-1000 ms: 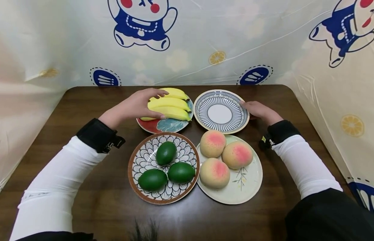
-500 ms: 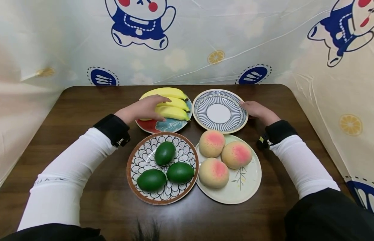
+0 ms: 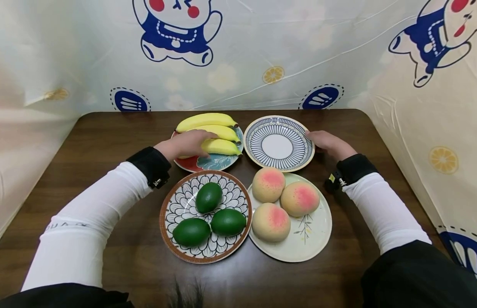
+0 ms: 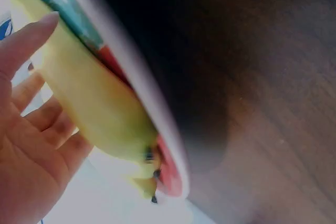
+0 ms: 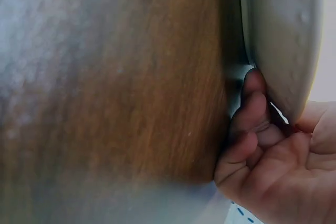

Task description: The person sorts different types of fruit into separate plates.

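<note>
My left hand (image 3: pixel 188 143) lies over the bananas on a red and teal plate (image 3: pixel 217 161) at the back left. Its thumb is on the near side of the front banana (image 3: pixel 222 147) and its fingers reach over the far side, as the left wrist view shows. Two more bananas (image 3: pixel 205 121) lie behind. Beside them stands a bare blue-and-white striped plate (image 3: pixel 278 146). My right hand (image 3: pixel 330 143) pinches its right rim, thumb on top; in the right wrist view the curled fingers (image 5: pixel 252 111) are tucked beneath the plate's pale underside (image 5: pixel 283 35).
In front, a brown-rimmed plate (image 3: pixel 165 222) bears three dark green, avocado-like fruits (image 3: pixel 228 222). To its right, a pale plate (image 3: pixel 317 239) carries three peaches (image 3: pixel 271 222). The plates stand close together on the brown table (image 3: pixel 119 256). A printed curtain (image 3: pixel 238 51) hangs behind.
My left hand has come down and nearer, from above the bananas onto the front one, uncovering the back banana. My right hand keeps its hold on the striped plate.
</note>
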### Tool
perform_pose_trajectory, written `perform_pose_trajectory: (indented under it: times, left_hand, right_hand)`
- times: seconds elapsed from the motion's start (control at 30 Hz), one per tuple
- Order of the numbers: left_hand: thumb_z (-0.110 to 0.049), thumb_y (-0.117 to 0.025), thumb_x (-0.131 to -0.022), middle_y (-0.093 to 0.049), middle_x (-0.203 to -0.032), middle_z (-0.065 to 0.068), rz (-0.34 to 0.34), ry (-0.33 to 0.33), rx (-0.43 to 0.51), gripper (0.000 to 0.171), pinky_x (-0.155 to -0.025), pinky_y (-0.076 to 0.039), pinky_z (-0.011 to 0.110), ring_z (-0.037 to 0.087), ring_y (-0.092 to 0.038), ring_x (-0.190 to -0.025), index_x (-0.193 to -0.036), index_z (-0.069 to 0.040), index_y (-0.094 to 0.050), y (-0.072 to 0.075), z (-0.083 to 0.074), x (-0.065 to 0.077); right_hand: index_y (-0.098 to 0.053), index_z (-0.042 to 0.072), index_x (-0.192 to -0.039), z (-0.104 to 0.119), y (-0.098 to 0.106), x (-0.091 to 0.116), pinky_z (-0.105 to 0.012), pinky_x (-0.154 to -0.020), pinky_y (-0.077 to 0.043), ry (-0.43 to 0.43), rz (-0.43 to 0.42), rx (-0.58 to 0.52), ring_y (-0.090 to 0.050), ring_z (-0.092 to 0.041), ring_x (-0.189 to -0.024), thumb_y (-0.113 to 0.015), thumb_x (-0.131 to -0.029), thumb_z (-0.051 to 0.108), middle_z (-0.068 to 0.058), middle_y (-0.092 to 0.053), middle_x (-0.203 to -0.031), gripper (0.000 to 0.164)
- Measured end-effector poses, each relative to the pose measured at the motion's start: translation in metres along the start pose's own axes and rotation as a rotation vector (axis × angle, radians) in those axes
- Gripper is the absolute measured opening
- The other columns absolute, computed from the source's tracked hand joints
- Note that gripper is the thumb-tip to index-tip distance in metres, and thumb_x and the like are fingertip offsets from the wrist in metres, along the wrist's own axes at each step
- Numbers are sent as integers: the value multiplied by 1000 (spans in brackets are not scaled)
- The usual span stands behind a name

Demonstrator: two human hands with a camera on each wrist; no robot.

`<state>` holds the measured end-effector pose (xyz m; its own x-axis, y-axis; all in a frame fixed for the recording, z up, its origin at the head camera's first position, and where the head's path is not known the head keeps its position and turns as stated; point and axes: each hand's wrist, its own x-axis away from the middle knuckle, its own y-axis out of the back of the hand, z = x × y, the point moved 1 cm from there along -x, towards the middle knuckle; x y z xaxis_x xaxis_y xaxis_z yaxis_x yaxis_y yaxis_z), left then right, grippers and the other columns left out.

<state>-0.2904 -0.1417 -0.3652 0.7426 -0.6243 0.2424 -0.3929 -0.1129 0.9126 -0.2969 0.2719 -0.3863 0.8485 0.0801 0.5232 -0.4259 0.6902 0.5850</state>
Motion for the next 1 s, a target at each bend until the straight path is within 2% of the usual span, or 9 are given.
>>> perform_pose_trajectory:
  times: [0.07, 0.17, 0.33, 0.4, 0.5, 0.7, 0.87, 1.0]
  left_hand:
    - [-16, -75, -92, -56, -146, 25, 7, 18, -37, 66, -119, -40, 53, 39, -52, -134, -150, -1, -47, -3, -1, -1]
    - [-22, -73, -94, -59, -140, 24, 2, 45, -90, 63, -114, -45, 51, 37, -57, -124, -149, -2, -48, -7, -3, -2]
    - [-31, -71, -96, -63, -130, 23, 3, 87, -139, 60, -105, -49, 50, 34, -59, -112, -145, -1, -50, -10, -5, -2]
    - [-33, -70, -97, -63, -128, 22, 8, 102, -149, 59, -103, -49, 49, 33, -59, -110, -142, -1, -51, -10, -5, -2]
    - [-34, -70, -97, -64, -125, 20, 10, 115, -152, 55, -101, -49, 48, 32, -58, -108, -138, -2, -53, -11, -4, -2]
    - [-33, -67, -99, -65, -116, 20, -6, 102, -142, 52, -95, -51, 47, 32, -59, -100, -137, -2, -50, -10, -2, 3]
    - [-32, -66, -100, -63, -108, 19, -26, 108, -81, 57, -90, -50, 44, 31, -58, -95, -143, -2, -43, -6, -1, 9]
    - [-30, -66, -100, -62, -106, 18, -22, 106, -53, 56, -89, -48, 43, 30, -57, -94, -142, -2, -43, -2, 0, 15]
  right_hand:
    - [-49, -3, -140, -2, -1, 0, -28, -82, -38, 5, -3, 5, -50, -15, -87, -27, -112, 41, 4, -54, -90, 56]
    - [-52, -5, -133, -5, -2, -1, -28, -77, -38, 60, -17, 59, -50, -14, -79, -30, -112, 41, 4, -54, -82, 55]
    - [-58, -1, -104, -9, -1, 6, -28, -63, -39, 84, -12, 117, -47, -14, -64, -35, -111, 37, 3, -50, -67, 45]
    - [-57, 4, -90, -9, -2, 9, -27, -58, -38, 68, 10, 116, -45, -14, -59, -35, -111, 37, 3, -48, -64, 45]
    - [-56, 8, -80, -6, -3, 10, -25, -54, -38, 58, 45, 97, -44, -12, -53, -33, -112, 37, 4, -47, -59, 49]
    - [-54, 7, -83, -2, -5, 5, -24, -54, -37, 27, 54, 115, -43, -11, -52, -33, -112, 34, 4, -45, -57, 45]
    - [-53, 3, -91, -1, -6, 6, -24, -54, -36, 5, 28, 123, -42, -11, -51, -35, -112, 33, 4, -45, -57, 41]
    - [-52, 1, -96, 1, -7, 9, -24, -54, -35, -2, 11, 129, -41, -12, -52, -34, -112, 32, 4, -45, -58, 39]
